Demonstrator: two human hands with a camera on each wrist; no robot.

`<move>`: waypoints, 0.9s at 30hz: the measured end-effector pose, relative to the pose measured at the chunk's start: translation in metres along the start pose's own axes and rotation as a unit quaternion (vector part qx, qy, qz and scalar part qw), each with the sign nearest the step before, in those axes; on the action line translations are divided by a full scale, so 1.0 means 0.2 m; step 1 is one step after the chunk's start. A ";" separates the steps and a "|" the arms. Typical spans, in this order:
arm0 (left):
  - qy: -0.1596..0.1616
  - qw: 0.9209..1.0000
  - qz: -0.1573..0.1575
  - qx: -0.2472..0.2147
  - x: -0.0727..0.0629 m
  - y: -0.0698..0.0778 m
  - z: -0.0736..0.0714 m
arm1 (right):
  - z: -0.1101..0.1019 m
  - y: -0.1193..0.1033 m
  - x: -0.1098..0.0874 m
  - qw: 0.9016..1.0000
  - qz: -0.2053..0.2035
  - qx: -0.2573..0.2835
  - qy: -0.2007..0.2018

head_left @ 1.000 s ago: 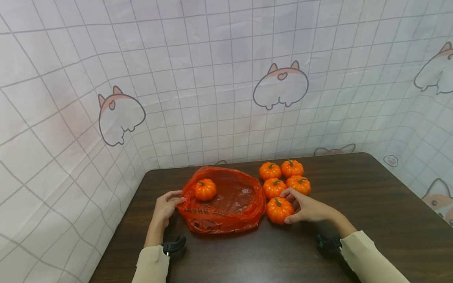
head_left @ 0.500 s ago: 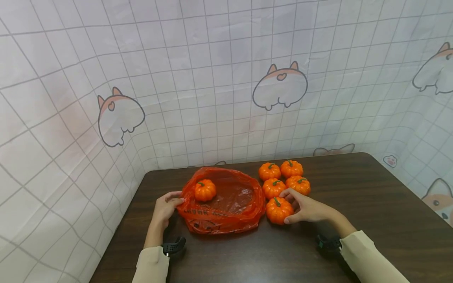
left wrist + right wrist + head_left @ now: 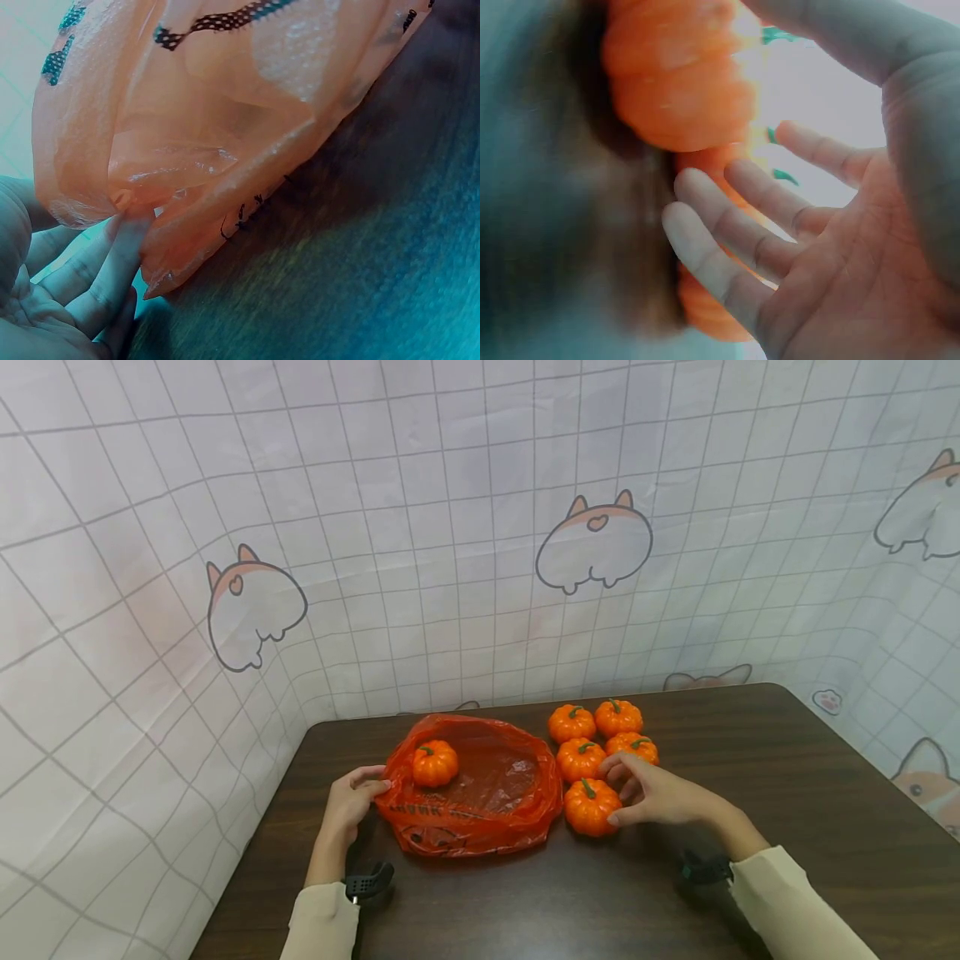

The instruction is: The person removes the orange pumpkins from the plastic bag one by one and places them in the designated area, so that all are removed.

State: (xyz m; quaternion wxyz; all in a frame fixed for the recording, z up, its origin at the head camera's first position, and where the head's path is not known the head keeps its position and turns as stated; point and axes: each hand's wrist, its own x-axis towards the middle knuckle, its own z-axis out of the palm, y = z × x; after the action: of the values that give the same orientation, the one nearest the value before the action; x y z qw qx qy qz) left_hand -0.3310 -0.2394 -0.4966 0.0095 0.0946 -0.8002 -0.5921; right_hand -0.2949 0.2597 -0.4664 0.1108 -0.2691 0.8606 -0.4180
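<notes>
My left hand pinches the left rim of a red plastic bag; the left wrist view shows the thumb and fingers at the thin film of the plastic bag. The bag lies with its mouth spread wide, and one small orange pumpkin with a green stem sits inside at the left. To the right of the bag stands another pumpkin. Just beside it is my right hand, its fingers relaxed and spread. In the right wrist view the hand has nothing in its palm, with the nearest pumpkin in front.
Behind the nearest pumpkin, several more stand in a close cluster, among them a front left pumpkin and a back right pumpkin. All rest on a dark wooden table. A white grid-patterned cloth hangs around the table.
My right hand has drawn slightly right and up, easing away from the nearest pumpkin, which stays in place. My left hand and the bag have hardly moved.
</notes>
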 end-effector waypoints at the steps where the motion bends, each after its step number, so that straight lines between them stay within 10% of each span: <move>1: 0.000 1.000 -0.001 -0.001 0.00 0.00 0.00 | -0.01 -0.01 -0.01 1.000 0.004 -0.006 0.007; 13: 0.000 1.000 -0.001 0.000 0.01 0.00 0.00 | -0.01 -0.15 0.00 0.994 -0.026 -0.035 0.099; 27: 0.006 1.000 -0.005 0.000 0.00 0.00 0.00 | 0.28 -0.35 0.08 0.981 -0.133 -0.034 0.139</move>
State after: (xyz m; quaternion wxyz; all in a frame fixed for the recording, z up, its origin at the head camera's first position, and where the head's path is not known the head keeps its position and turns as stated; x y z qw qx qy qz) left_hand -0.3315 -0.2385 -0.4960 0.0115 0.1019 -0.7999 -0.5914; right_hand -0.2591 0.1790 -0.4457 -0.0754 -0.3239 0.8380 -0.4326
